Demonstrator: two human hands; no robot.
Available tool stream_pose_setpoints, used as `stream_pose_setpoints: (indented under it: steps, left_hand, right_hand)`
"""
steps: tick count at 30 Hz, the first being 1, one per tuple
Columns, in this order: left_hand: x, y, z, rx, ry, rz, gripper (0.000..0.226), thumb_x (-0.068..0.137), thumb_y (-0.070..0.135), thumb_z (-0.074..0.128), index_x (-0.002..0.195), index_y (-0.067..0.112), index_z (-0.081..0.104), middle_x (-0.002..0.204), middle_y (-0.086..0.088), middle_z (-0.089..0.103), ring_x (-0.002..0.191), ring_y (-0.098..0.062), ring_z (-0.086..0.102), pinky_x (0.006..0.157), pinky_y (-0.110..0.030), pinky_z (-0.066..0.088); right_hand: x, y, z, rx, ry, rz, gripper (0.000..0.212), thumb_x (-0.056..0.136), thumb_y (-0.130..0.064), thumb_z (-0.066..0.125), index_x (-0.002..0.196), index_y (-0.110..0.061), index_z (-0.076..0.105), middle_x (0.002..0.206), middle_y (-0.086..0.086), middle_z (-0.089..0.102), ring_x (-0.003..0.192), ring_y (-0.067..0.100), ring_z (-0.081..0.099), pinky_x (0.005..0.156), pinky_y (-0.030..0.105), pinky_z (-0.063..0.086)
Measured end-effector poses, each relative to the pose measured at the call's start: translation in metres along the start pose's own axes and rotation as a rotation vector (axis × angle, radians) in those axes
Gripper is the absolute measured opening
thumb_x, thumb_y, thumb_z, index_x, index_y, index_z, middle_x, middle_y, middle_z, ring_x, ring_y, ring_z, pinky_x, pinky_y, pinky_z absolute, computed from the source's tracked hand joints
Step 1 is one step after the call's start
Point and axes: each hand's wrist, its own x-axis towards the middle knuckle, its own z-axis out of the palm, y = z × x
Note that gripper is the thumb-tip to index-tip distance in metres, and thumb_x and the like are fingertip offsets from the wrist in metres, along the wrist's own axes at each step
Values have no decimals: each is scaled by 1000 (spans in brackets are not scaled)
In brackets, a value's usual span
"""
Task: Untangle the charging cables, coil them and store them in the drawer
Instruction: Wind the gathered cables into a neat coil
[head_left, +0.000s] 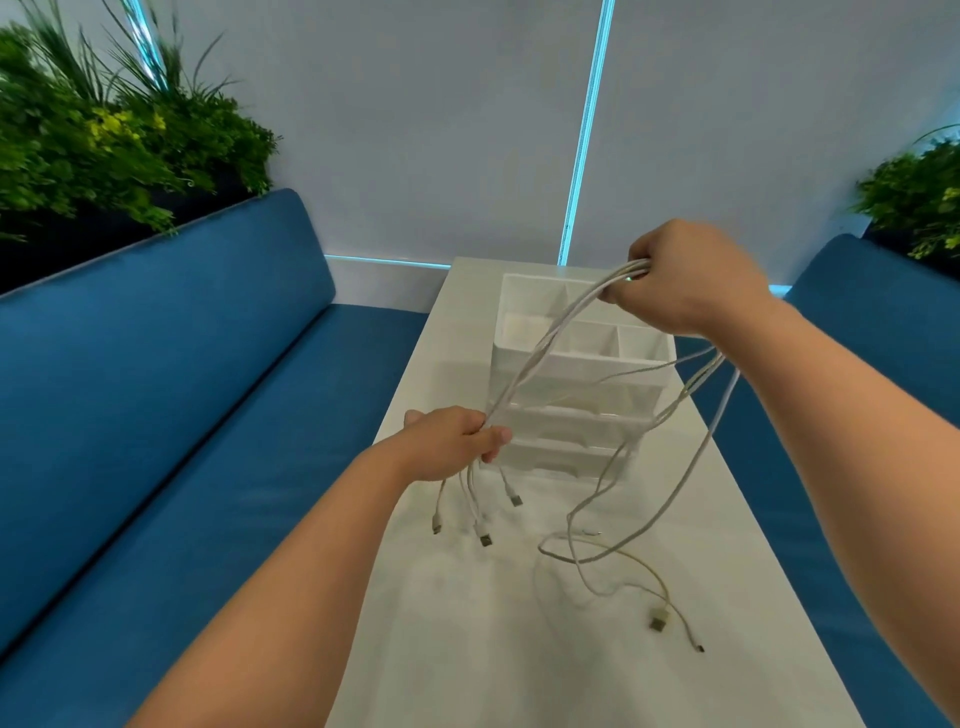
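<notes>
— Holding what?
— Left hand (449, 441) and right hand (691, 278) both grip the white cables (540, 345), stretched above the drawer unit (576, 364); loose ends trail on the white table (467, 623)

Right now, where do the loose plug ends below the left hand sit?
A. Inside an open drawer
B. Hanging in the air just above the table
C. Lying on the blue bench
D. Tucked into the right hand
B: the plug ends dangle below the left hand, over the white table.
</notes>
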Motion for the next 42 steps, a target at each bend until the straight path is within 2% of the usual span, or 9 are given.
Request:
stream_pose_setpoints:
  steps: [4, 8, 15, 21, 25, 29, 32, 38, 42]
  left_hand:
    - [-1, -4, 9, -359, -57, 55, 49, 104, 48, 38, 90, 18, 74, 108, 12, 68, 114, -10, 54, 103, -30, 33]
    - [-6, -12, 17, -386, 71, 77, 43, 102, 50, 40, 77, 17, 51, 66, 2, 61, 71, -12, 63, 77, -26, 46]
    - [-6, -26, 22, -325, 168, 70, 31, 99, 46, 50, 93, 19, 65, 88, -9, 62, 62, -14, 57, 50, -10, 44]
    - [-2, -35, 19, -329, 136, -7, 49, 93, 58, 54, 69, 16, 59, 59, 5, 58, 56, -10, 60, 72, -36, 54]
    - [-10, -36, 16, -256, 52, -72, 50, 92, 63, 50, 71, 18, 50, 62, 6, 57, 59, -9, 61, 62, -32, 48]
    - [-16, -38, 8, -524, 61, -42, 48, 94, 54, 57, 68, 18, 38, 56, 4, 38, 53, -18, 41, 51, -33, 48]
    - [-21, -37, -6, -694, 56, -19, 50, 90, 51, 62, 67, 20, 32, 59, 3, 27, 49, -14, 23, 43, -26, 28]
    - [-29, -23, -24, -938, 70, -21, 54, 75, 66, 57, 64, 21, 28, 59, 3, 19, 49, -13, 14, 40, -23, 19]
    - [-27, -21, -23, -1070, 154, 25, 51, 86, 61, 54, 64, 22, 28, 57, 4, 18, 46, -10, 15, 40, -22, 19]
  right_hand:
    - [-1, 0, 2, -40, 3, 21, 33, 79, -38, 63, 62, -11, 57, 57, 7, 53, 59, 27, 52, 49, 27, 32]
    - [-3, 8, 8, -85, -24, 20, 35, 81, -42, 62, 62, -12, 58, 59, 6, 55, 62, 28, 56, 52, 29, 36]
    - [0, 16, 6, 12, 24, 140, 32, 81, -41, 63, 70, -10, 63, 68, 10, 61, 69, 32, 58, 57, 32, 42]
    - [-3, 31, 2, 30, 62, 245, 38, 85, -41, 61, 77, -5, 66, 73, 14, 63, 59, 24, 50, 52, 25, 36]
    - [-7, 45, 4, 29, 34, 338, 39, 86, -36, 61, 85, 3, 67, 87, 24, 66, 58, 25, 45, 52, 26, 37]
    - [-13, 62, 14, 10, -35, 424, 40, 85, -36, 58, 92, 3, 64, 82, 18, 65, 68, 32, 58, 65, 40, 53]
    - [-21, 73, 30, 2, -125, 479, 37, 89, -41, 52, 83, -6, 61, 74, 6, 56, 65, 24, 51, 62, 34, 44]
    - [-39, 83, 79, 15, -261, 559, 37, 90, -42, 48, 90, -8, 63, 78, 7, 60, 66, 24, 55, 51, 27, 37]
    - [-58, 78, 114, 46, -391, 501, 43, 97, -39, 38, 106, -4, 60, 99, 13, 60, 81, 28, 52, 67, 32, 39]
